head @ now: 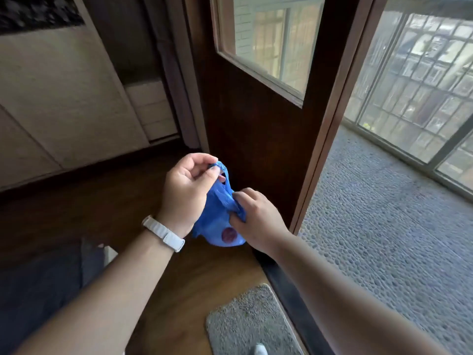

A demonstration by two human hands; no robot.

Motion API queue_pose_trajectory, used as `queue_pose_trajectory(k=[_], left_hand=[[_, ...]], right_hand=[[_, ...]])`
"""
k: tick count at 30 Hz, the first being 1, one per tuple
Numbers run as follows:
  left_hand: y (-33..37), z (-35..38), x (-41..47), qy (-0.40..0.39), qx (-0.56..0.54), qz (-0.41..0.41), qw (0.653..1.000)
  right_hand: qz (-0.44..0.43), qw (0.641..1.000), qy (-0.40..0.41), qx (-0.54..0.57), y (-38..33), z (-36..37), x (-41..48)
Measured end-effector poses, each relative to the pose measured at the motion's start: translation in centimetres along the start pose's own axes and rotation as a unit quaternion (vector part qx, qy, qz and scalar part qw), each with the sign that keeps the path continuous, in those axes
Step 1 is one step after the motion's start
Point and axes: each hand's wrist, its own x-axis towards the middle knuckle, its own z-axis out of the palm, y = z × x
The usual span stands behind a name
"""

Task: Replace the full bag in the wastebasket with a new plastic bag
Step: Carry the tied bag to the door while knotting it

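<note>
At door [256, 139], L hand [186, 190], R hand [256, 219] pinch blue bag [217, 226], mat [245, 324] below

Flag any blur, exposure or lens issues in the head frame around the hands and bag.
Head view: left hand, right hand and blue bag fairly sharp, evenly lit; daylight from the window at right leaves the wood floor at left dark; wide-angle lens tilts and bows the door; pebble floor and mat slightly smeared.
</note>
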Motion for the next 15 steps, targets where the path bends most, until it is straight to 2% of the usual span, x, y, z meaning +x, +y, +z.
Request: queue_pose_trajectory(k=[5,9,15], left_hand=[[-1.0,-2.7,4.8,0.056,0.015,0.009,0.998],[-2.1,-5.0,8.2,0.087,0.019,0.003,0.996],[-5.9,-8.1,16.1,0.102,0.002,0.004,0.995]], right_hand=[[-0.041,0.998,0.014,0.034,0.6,2.0,5.7],[-0.071,0.996,-0.018,0.041,0.5,4.1,10.3],[-0.082,0.995,-0.022,0.044,1.7,8.4,18.7]])
